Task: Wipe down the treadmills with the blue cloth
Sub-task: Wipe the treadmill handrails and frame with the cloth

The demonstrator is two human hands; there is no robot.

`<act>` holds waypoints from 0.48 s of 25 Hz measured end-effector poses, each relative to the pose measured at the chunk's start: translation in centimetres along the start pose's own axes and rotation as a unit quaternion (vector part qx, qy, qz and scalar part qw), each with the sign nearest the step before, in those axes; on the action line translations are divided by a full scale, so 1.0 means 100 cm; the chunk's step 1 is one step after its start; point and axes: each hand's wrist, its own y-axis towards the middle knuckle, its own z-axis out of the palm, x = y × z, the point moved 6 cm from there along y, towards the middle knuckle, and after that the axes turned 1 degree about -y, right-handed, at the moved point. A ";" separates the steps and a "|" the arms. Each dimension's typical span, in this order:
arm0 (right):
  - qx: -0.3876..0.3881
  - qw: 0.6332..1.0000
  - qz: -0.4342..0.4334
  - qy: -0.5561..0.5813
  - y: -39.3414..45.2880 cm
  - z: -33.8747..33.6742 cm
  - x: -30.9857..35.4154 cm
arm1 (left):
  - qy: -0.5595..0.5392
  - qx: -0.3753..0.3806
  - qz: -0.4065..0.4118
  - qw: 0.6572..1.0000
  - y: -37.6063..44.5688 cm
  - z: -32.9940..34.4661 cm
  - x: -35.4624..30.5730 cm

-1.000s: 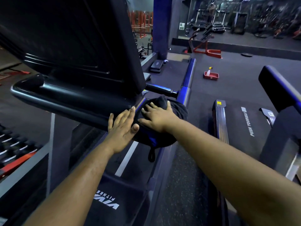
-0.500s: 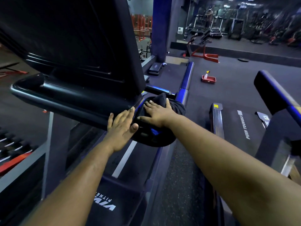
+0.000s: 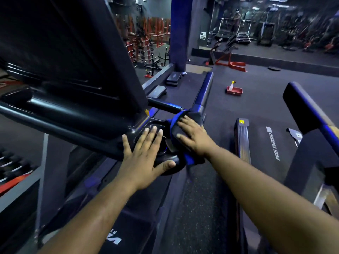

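A: Hands status?

B: Left hand (image 3: 145, 158) was laid flat on the lower right corner of the treadmill console (image 3: 73, 74), fingers straight and spread, nothing grasped. Right hand (image 3: 192, 136) was pressed palm-down on the blue cloth (image 3: 176, 123), fingers extended over it, not curled round it.

A: Cloth location?

B: It was bunched on the console's right end, where the handrail (image 3: 203, 92) meets it. Most of the cloth was covered by the right hand; a blue edge was seen at the upper left and another fold below the wrist. What lay under the cloth could not be made out.

A: Anything cut off?

B: The console was cropped at the top and left. The deck below was dim, with only part of a white logo (image 3: 114, 240) seen. A second treadmill (image 3: 271, 142) on the right was cropped by the frame edge; "PUSH YOURSELF" was read on its belt.

A: Background?

B: A red tray (image 3: 234, 91) with a spray bottle (image 3: 231, 86) was seen on the floor, well apart from the hands. The far gym equipment was blurred.
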 end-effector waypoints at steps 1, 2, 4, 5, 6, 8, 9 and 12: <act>0.012 0.998 0.053 0.008 0.016 -0.002 -0.016 | 0.012 0.007 -0.012 1.000 0.006 0.002 -0.010; 0.017 0.995 0.095 0.015 0.025 -0.001 -0.023 | 0.018 0.009 -0.026 0.999 0.013 0.003 -0.020; -0.010 0.993 0.101 0.054 0.016 0.002 -0.020 | 0.031 0.008 -0.060 0.998 0.029 0.004 -0.036; -0.029 0.993 0.075 0.090 0.002 0.004 -0.014 | 0.038 0.009 -0.076 0.996 0.039 0.004 -0.044; -0.029 0.991 0.040 0.124 -0.015 0.008 -0.011 | 0.045 0.011 -0.088 0.995 0.048 0.006 -0.052; -0.008 0.990 -0.038 0.138 -0.034 0.018 -0.023 | 0.064 0.018 -0.105 0.992 0.071 0.011 -0.069; -0.014 0.991 -0.066 0.119 -0.024 0.017 -0.037 | 0.071 0.027 -0.111 0.991 0.080 0.014 -0.074; -0.021 0.998 -0.017 0.060 0.057 -0.001 -0.107 | 0.091 0.064 -0.146 0.983 0.099 0.023 -0.082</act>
